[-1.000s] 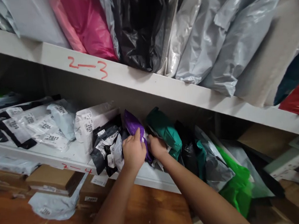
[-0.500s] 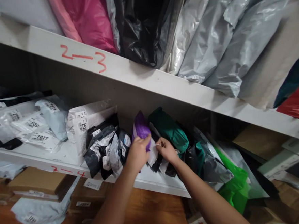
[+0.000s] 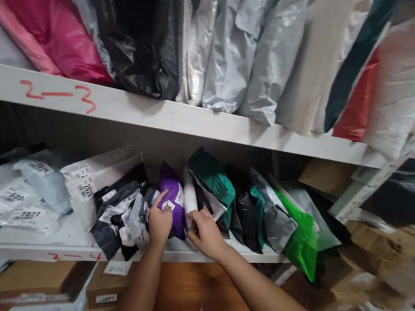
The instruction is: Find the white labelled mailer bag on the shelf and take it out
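Note:
Among parcels standing in a row on the lower shelf, my left hand point(image 3: 160, 223) grips the lower left side of a purple mailer bag point(image 3: 178, 212), its index finger lying across the bag. White labels show on the purple bag. Just to the right, my right hand point(image 3: 206, 232) has its fingers curled at the front of a narrow white mailer bag point(image 3: 189, 190); its fingertips are partly hidden. A dark green mailer bag point(image 3: 214, 178) leans beyond the right hand. Dark bags with labels point(image 3: 112, 212) lie left of my left hand.
The upper shelf edge point(image 3: 136, 110), marked 2—3, runs above my hands, with large grey bags point(image 3: 229, 54) standing on it. A bright green bag point(image 3: 301, 234) hangs over the lower shelf's front. Cardboard boxes point(image 3: 27, 279) are stacked below.
The view has shifted to the right along the shelf. The purple bag now shows its labels, and my right hand has moved from beside the green bag to the narrow white bag.

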`<state>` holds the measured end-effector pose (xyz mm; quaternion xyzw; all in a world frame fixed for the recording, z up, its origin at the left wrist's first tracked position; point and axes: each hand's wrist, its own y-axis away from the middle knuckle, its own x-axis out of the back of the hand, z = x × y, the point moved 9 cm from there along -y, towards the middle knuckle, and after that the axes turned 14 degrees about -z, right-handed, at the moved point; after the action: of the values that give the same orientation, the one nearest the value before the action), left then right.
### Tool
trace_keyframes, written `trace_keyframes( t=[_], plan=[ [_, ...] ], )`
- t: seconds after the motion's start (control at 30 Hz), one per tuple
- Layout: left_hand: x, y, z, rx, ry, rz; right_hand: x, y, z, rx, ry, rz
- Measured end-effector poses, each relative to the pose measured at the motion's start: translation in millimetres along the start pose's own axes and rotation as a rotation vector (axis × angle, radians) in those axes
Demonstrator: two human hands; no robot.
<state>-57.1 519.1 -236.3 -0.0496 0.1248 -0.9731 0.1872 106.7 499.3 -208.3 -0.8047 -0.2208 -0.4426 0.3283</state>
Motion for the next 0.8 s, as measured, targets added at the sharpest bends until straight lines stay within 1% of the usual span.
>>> trace_keyframes(
  t=[0.03,0.07,0.13,0.17,0.2,0.23,0.27,0.3,0.33,0.37,0.4,0.43,0.47,0.53,0.63,0.8],
  plan=[
    [3.7,4.1,10.8,-0.037,-0.158,0.017,4.7,8.3,-4.2,0.02,0.049,0.071],
    [6.6,9.5,23.9,-0.075,-0.316,0.045,13.5,18.8,-5.2,0.014,0.092,0.198],
    [11.7,25.9,57.3,-0.195,-0.568,0.17,31.5,44.3,2.3,-0.073,0.127,0.506],
    [10.2,36.4,76.5,-0.299,-0.663,0.232,35.2,54.8,8.4,-0.132,0.127,0.617],
    [4.0,47.0,94.2,-0.421,-0.742,0.265,34.6,60.2,13.4,-0.178,0.129,0.672],
    [-7.1,55.8,107.5,-0.54,-0.812,0.246,29.9,59.5,16.5,-0.196,0.131,0.662],
    [-21.9,61.2,114.6,-0.634,-0.869,0.169,21.6,53.4,16.5,-0.176,0.138,0.596],
    [-37.2,62.8,114.7,-0.679,-0.905,0.056,11.9,45.5,13.6,-0.131,0.15,0.514],
    [-50.4,61.1,108.9,-0.668,-0.92,-0.064,2.8,38.9,9.6,-0.084,0.169,0.445],
    [-60.5,57.2,99.2,-0.618,-0.919,-0.167,-4.9,34.0,5.7,-0.044,0.189,0.394],
    [-67.5,52.7,87.8,-0.55,-0.909,-0.244,-10.7,30.9,2.6,-0.015,0.207,0.361],
    [-71.8,48.5,77.0,-0.486,-0.9,-0.289,-14.0,29.9,0.7,0.004,0.22,0.35],
    [-74.0,44.9,68.3,-0.438,-0.902,-0.306,-15.2,30.6,0.2,0.012,0.226,0.357],
    [-76.3,40.3,58.2,-0.404,-0.934,-0.302,-16.8,33.2,2.5,0.021,0.21,0.353],
    [-74.8,36.8,55.2,-0.411,-0.985,-0.228,-19.3,38.4,6.6,0.056,0.188,0.316],
    [-73.3,36.5,53.5,-0.434,-0.95,-0.144,-13.9,50.6,6.0,0.149,0.228,0.353]
  ],
)
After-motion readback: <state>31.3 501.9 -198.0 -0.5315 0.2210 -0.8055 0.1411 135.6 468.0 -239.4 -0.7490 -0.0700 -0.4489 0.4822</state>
